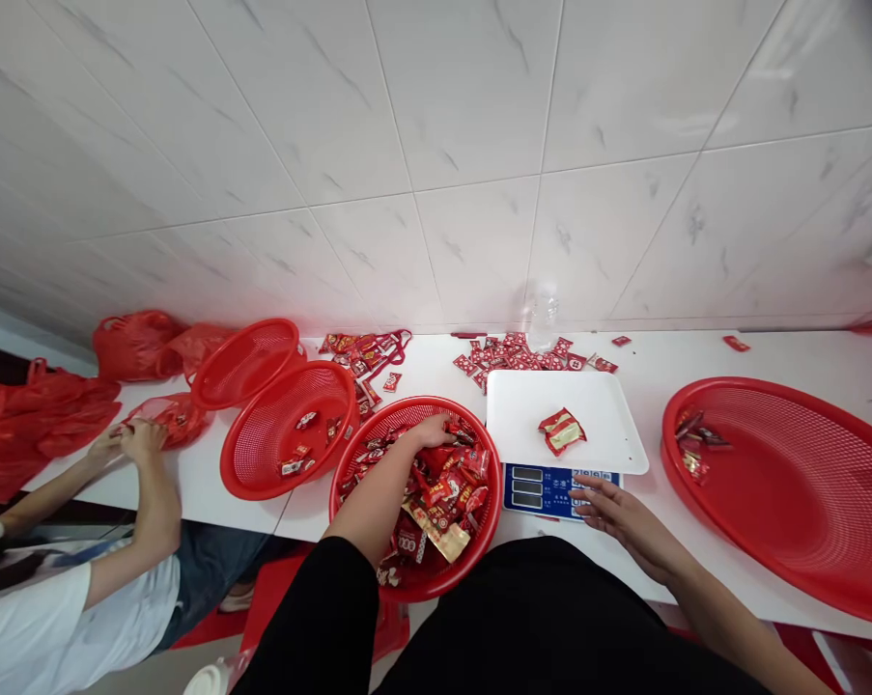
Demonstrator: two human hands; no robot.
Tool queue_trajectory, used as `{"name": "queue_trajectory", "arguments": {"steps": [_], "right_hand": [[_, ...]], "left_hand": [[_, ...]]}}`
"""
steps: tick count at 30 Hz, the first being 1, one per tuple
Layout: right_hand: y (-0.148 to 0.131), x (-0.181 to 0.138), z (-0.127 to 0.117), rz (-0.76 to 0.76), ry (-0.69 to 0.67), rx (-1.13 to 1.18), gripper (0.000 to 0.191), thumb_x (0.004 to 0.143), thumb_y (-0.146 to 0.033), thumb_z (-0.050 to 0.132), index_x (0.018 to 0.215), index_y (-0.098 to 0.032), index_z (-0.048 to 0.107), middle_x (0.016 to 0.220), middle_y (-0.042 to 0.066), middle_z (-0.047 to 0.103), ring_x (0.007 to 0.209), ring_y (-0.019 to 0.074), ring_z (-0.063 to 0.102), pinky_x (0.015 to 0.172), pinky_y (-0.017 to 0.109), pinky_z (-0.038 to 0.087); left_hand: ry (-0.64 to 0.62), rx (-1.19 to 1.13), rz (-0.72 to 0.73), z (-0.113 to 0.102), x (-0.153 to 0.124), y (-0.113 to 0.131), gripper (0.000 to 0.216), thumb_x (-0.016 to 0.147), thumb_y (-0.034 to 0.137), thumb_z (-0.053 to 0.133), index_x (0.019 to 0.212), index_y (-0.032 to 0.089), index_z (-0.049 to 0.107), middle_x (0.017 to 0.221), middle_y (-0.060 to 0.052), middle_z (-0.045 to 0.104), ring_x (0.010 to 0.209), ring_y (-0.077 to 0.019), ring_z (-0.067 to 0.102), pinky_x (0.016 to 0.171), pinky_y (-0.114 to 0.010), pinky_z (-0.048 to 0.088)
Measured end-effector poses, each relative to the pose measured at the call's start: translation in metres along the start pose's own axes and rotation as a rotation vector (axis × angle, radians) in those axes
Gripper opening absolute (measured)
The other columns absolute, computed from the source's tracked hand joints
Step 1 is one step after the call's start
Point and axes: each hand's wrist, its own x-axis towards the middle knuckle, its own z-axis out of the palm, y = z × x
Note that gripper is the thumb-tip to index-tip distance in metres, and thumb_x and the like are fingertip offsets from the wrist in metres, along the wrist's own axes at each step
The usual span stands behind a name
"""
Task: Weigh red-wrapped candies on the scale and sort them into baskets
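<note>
My left hand (434, 431) reaches into a round red basket (497, 502) full of red and gold snack packets (446, 487). Its fingers curl down among the packets at the far side, and what they hold is hidden. My right hand (620, 516) is held out with fingers apart and nothing in it, at the right end of the blue keypad of a digital scale (541, 492). On the scale's white tray (515, 405) lies one red and cream packet (562, 430).
Red sachets (515, 352) are spread behind the tray beside a clear plastic container (544, 319). A large red basket (775, 492) with few packets stands right; two more baskets (243, 468) stand left. Further left, a co-worker's hands (142, 439) handle a red plastic bag (182, 420).
</note>
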Motion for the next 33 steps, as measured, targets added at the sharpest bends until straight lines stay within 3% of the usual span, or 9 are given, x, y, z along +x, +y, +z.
{"name": "queue_trajectory", "arguments": {"steps": [8,14,19,23,27,33], "right_hand": [[0.006,0.003,-0.002,0.015,-0.012,0.021,0.049,0.076,-0.050,0.062,0.118,-0.026,0.055,0.116,0.008,0.063,0.105,0.0242,0.058,0.094,0.038,0.045],[0.008,0.004,0.000,-0.005,-0.013,0.001,0.049,0.075,-0.050,0.063,0.117,-0.025,0.056,0.114,0.008,0.063,0.102,0.0242,0.059,0.093,0.039,0.045],[0.008,0.003,0.002,0.020,0.001,0.001,0.050,0.074,-0.050,0.064,0.116,-0.025,0.056,0.114,0.007,0.063,0.103,0.0233,0.059,0.092,0.037,0.045],[0.009,0.000,0.005,0.018,0.003,-0.007,0.049,0.075,-0.051,0.063,0.116,-0.026,0.056,0.114,0.007,0.064,0.102,0.0227,0.059,0.091,0.036,0.046],[0.009,-0.006,0.004,-0.005,-0.020,-0.002,0.046,0.078,-0.050,0.060,0.116,-0.026,0.055,0.116,0.007,0.063,0.103,0.0220,0.059,0.092,0.035,0.045],[0.009,-0.008,0.004,-0.009,-0.005,0.014,0.045,0.077,-0.049,0.061,0.116,-0.026,0.056,0.114,0.007,0.063,0.101,0.0211,0.060,0.091,0.035,0.046]], "left_hand": [[0.021,-0.005,0.067,-0.016,-0.025,-0.001,0.014,0.069,0.025,0.056,0.080,0.017,0.062,0.086,-0.002,0.065,0.079,-0.0175,0.059,0.075,-0.028,0.045],[0.115,0.008,0.090,-0.029,-0.041,0.002,0.013,0.071,0.027,0.056,0.078,0.018,0.062,0.081,-0.002,0.065,0.075,-0.0167,0.057,0.070,-0.027,0.044],[0.176,-0.181,0.064,-0.035,-0.050,0.010,0.030,0.072,0.037,0.060,0.095,0.018,0.061,0.082,-0.001,0.064,0.069,-0.0142,0.057,0.065,-0.024,0.045],[0.246,-0.422,-0.057,-0.034,-0.051,0.018,0.036,0.074,0.041,0.060,0.103,0.019,0.060,0.078,0.000,0.063,0.062,-0.0115,0.056,0.057,-0.022,0.043],[0.251,-0.591,-0.152,-0.033,-0.048,0.020,0.037,0.069,0.035,0.065,0.103,0.021,0.060,0.079,0.000,0.063,0.061,-0.0116,0.057,0.056,-0.023,0.045],[0.278,-0.686,-0.113,-0.038,-0.052,0.024,0.034,0.064,0.027,0.069,0.096,0.018,0.062,0.074,0.000,0.064,0.072,-0.0129,0.059,0.064,-0.022,0.044]]}}
